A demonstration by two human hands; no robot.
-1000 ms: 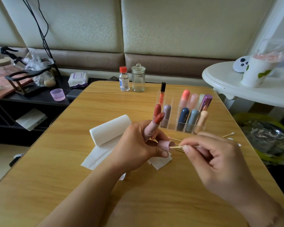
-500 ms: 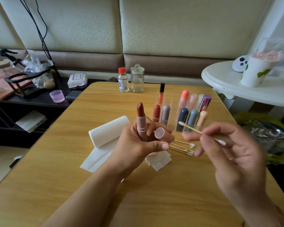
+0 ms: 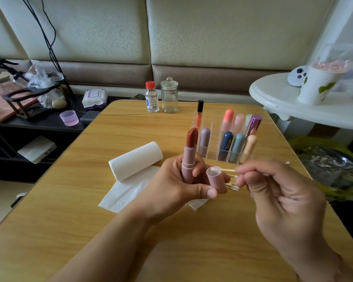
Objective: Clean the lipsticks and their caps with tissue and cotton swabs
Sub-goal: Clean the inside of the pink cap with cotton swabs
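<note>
Head view, looking down over a yellow wood-grain worktop (image 3: pixel 73 210) with rounded far corners. Of the two hands, the left hand (image 3: pixel 171 186) is curled around an uncapped pink-cased lipstick with a dark red bullet (image 3: pixel 189 157), held upright, and it also pinches that lipstick's dusty pink cylindrical cap (image 3: pixel 215 179) between thumb and fingers, open mouth tilted up toward the right. Right hand (image 3: pixel 277 196) pinches a wooden-stemmed cotton swab (image 3: pixel 225 169); the swab's white tip sits at the mouth of the cap. More loose cotton swabs (image 3: pixel 231 186) lie on the worktop just behind the cap. A white tissue roll (image 3: pixel 136 160) lies on its side left of the hands, with an unfolded white tissue sheet (image 3: pixel 126 192) spread beneath and partly under the left hand. Behind the hands stands a clear acrylic organiser (image 3: pixel 212 153) holding capped lipsticks in several colours, near the worktop's right edge. A small clear bottle with a red cap (image 3: pixel 151 97) and a lidded glass jar (image 3: pixel 169 95) stand together at the far edge. Bare worktop stretches along the left side and the near edge. A white round side table (image 3: pixel 283 106) stands close off the far right corner.
</note>
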